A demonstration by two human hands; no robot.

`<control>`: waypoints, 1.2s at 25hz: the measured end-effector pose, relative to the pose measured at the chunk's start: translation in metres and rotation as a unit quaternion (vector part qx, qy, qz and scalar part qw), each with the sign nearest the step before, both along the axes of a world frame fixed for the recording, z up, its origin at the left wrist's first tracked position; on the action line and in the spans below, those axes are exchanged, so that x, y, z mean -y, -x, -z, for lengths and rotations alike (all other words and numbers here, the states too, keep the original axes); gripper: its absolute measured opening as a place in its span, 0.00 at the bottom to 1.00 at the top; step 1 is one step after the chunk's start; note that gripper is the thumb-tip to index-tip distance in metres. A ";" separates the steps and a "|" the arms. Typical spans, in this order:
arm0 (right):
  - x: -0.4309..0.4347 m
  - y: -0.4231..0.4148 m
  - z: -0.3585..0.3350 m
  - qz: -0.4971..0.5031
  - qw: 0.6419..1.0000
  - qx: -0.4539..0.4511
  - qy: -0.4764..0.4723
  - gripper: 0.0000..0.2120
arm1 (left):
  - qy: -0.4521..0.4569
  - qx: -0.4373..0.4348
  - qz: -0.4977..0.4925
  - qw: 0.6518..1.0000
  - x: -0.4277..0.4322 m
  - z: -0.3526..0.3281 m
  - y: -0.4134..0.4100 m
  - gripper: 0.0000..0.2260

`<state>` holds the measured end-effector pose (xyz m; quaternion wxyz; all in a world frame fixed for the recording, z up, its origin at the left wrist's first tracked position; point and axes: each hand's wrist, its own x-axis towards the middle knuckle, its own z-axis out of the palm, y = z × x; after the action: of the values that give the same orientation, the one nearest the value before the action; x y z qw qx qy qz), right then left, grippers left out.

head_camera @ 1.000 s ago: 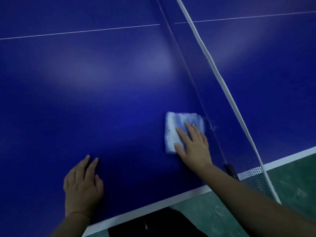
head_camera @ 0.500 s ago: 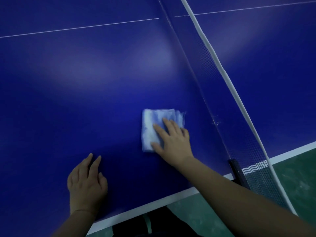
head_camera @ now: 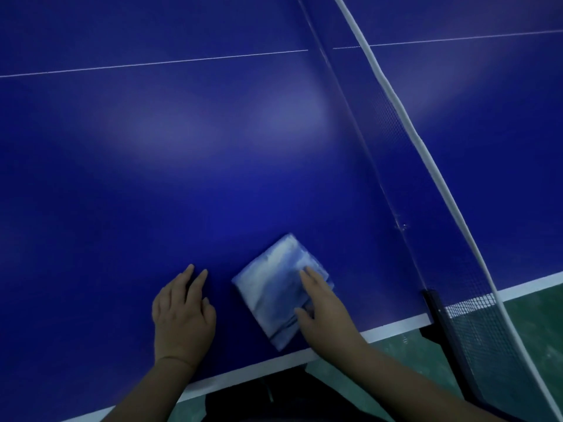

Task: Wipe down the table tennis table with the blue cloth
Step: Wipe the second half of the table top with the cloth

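Under the right hand point(head_camera: 327, 315) lies the blue cloth point(head_camera: 271, 287), folded to a rough square and turned so that one corner points away from the person. The right hand rests on the cloth's right-hand part with fingers point(head_camera: 309, 274) straight and laid flat. The thumb is spread across the cloth's near side. The hand presses the cloth onto the table tennis table point(head_camera: 213, 166) and does not curl round it.

The left hand point(head_camera: 182, 318) lies flat on the bare table surface just to the left of the cloth, not touching it. Its fingers are straight and close together, pointing away from the person, and it holds nothing.

The cloth therefore sits between the two hands. Its near corner lies close to the white edge line point(head_camera: 393, 328), which runs along the table edge on the wrist side of both hands.

To the right of the right hand, well apart from it, stands the net point(head_camera: 460, 278), its white top band point(head_camera: 396, 95) running away from the person. The dark net post point(head_camera: 434, 312) is fixed at the table edge.

Far ahead of the fingertips, a thin white centre line point(head_camera: 152, 63) crosses the table. Past the table edge, right of the right forearm, is green floor point(head_camera: 536, 318).
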<state>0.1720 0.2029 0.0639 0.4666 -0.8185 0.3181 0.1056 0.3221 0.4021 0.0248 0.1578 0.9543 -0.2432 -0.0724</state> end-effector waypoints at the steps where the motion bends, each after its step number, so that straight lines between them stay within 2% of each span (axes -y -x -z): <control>1: 0.003 -0.002 -0.002 0.037 0.998 0.014 -0.058 0.29 | 0.009 -0.001 0.007 1.000 -0.001 -0.001 -0.003 0.23; 3: 0.007 -0.004 -0.007 0.061 0.994 0.038 -0.088 0.27 | 0.031 0.009 0.030 0.999 -0.002 -0.005 -0.008 0.20; 5: 0.013 -0.004 -0.006 0.021 0.998 0.061 0.005 0.23 | 0.084 0.035 0.073 0.993 0.001 -0.009 -0.004 0.16; 7: 0.018 -0.006 -0.001 -0.043 0.993 0.073 0.083 0.21 | 0.136 0.050 0.163 0.976 0.009 -0.014 0.010 0.13; 9: 0.022 -0.008 0.005 -0.102 0.986 0.062 0.119 0.19 | 0.130 0.052 0.264 0.955 0.014 -0.015 0.026 0.06; 10: 0.023 -0.008 0.008 -0.127 0.981 0.057 0.134 0.19 | 0.109 0.034 0.287 0.951 0.016 -0.015 0.032 0.08; 12: 0.024 -0.007 0.012 -0.147 0.976 0.061 0.150 0.19 | 0.069 -0.009 0.291 0.954 0.018 -0.015 0.033 0.17; 15: 0.024 -0.006 0.015 -0.138 0.975 0.069 0.161 0.20 | 0.063 -0.014 0.304 0.950 0.016 -0.014 0.027 0.19; 17: 0.023 -0.005 0.017 -0.131 0.975 0.070 0.162 0.20 | 0.084 0.009 0.319 0.944 0.015 -0.012 0.025 0.13; 19: 0.023 -0.005 0.015 -0.132 0.976 0.071 0.158 0.21 | 0.104 0.028 0.331 0.938 0.015 -0.014 0.022 0.03; 22: 0.027 -0.004 0.012 -0.179 0.969 0.036 0.169 0.28 | 0.103 -0.011 0.285 0.953 0.019 -0.021 0.022 0.10; 24: 0.027 -0.006 0.008 -0.199 0.959 0.025 0.199 0.29 | 0.131 -0.089 0.197 0.968 0.023 -0.033 0.021 0.07; 26: 0.029 -0.009 0.006 -0.174 0.947 0.064 0.261 0.23 | 0.192 -0.160 0.105 0.963 0.028 -0.043 0.017 0.07; 28: 0.036 -0.015 0.004 -0.115 0.939 0.126 0.299 0.15 | 0.254 -0.195 0.039 0.947 0.033 -0.055 0.007 0.09; 30: 0.047 -0.029 -0.006 -0.086 0.946 0.167 0.266 0.08 | 0.283 -0.229 -0.009 0.931 0.038 -0.067 -0.009 0.08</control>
<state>0.2006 0.1563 0.0701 0.2679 -0.9428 0.1806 -0.0816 0.3307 0.3637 0.0915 0.4732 0.8300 -0.2020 -0.2153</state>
